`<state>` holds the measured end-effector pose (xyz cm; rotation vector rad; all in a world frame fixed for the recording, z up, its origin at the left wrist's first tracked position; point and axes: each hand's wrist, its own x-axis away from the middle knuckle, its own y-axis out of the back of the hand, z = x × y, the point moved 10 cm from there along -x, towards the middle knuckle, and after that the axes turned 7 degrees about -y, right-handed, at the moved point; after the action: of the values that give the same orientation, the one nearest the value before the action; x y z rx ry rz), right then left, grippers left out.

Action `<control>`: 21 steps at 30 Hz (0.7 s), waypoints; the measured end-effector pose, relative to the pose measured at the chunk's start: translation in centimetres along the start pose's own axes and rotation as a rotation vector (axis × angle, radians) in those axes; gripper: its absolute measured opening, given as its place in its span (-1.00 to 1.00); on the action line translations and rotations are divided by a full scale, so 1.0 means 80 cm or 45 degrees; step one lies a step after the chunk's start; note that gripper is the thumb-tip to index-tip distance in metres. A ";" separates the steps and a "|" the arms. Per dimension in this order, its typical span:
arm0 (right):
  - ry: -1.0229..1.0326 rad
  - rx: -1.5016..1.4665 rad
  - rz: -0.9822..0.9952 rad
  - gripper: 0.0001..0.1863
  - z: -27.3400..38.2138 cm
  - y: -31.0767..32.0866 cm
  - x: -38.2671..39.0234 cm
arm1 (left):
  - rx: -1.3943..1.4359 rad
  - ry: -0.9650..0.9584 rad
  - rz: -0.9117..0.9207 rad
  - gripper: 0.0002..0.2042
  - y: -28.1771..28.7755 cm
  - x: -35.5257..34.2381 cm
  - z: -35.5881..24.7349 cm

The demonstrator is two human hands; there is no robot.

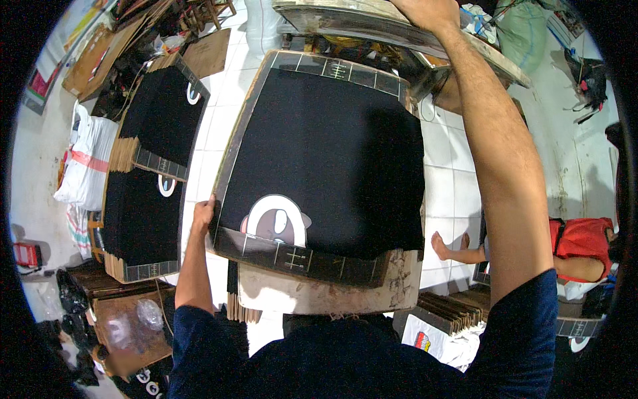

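Note:
A large board [335, 70] with a gridded dark border lies in front of me on a pale stand [352, 298], covered by black fabric [312, 146] with a white arched print [296, 229] near its near edge. My left hand [205, 213] grips the board's left edge, fingers partly hidden. My right hand [428, 13] is raised at the top edge, over a worn wooden ledge [345, 18]; its fingertips are cut off, so its grip is unclear.
Fabric-covered boards [149, 219] are stacked at left beside white sacks [86, 169]. Another person's bare feet [442, 246] and red clothing [575, 236] show at right. A green sack [522, 40] sits behind. More boards [452, 312] stand lower right. Tiled floor [216, 139] runs between.

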<state>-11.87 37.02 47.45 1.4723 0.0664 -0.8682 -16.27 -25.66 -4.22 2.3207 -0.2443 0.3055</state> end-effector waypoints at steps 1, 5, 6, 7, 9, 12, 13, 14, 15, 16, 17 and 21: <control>0.004 -0.009 -0.018 -0.05 -0.001 0.002 0.000 | -0.072 -0.048 -0.119 -0.35 0.017 0.016 -0.006; 0.025 -0.066 0.026 -0.05 -0.001 -0.002 -0.006 | 0.256 0.062 -0.193 -0.47 0.018 0.147 -0.014; 0.018 -0.050 0.028 -0.04 -0.002 -0.002 -0.007 | 0.426 0.056 -0.236 -0.47 0.010 0.183 -0.016; 0.017 -0.037 0.029 -0.04 -0.001 -0.003 -0.008 | 0.498 0.141 -0.251 -0.48 -0.003 0.214 -0.010; 0.005 -0.032 0.041 -0.01 -0.001 -0.004 -0.009 | 0.593 0.183 -0.264 -0.51 -0.033 0.250 -0.006; 0.010 -0.034 0.002 0.00 0.000 -0.003 -0.007 | 0.580 0.273 -0.367 -0.49 -0.073 0.282 0.018; 0.022 -0.002 0.000 0.01 0.000 -0.004 -0.006 | 0.521 0.244 -0.383 -0.49 -0.077 0.286 0.024; 0.022 -0.011 0.001 0.01 0.000 -0.005 -0.004 | 0.453 0.262 -0.373 -0.48 -0.084 0.289 0.035; 0.020 -0.021 0.005 0.01 -0.002 -0.007 -0.001 | 0.424 0.207 -0.386 -0.48 -0.082 0.294 0.040; 0.018 -0.032 0.005 0.01 -0.003 -0.007 0.001 | 0.386 0.190 -0.397 -0.47 -0.079 0.300 0.049; 0.023 -0.040 0.013 0.02 -0.004 -0.008 0.003 | 0.348 0.172 -0.408 -0.47 -0.072 0.305 0.058; 0.025 -0.052 0.016 0.03 -0.007 -0.011 0.007 | 0.173 0.318 -0.374 -0.44 -0.027 0.329 0.103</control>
<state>-11.66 37.35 46.33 1.4420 0.0894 -0.8378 10.59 -32.31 -3.60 2.3808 0.2457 0.4700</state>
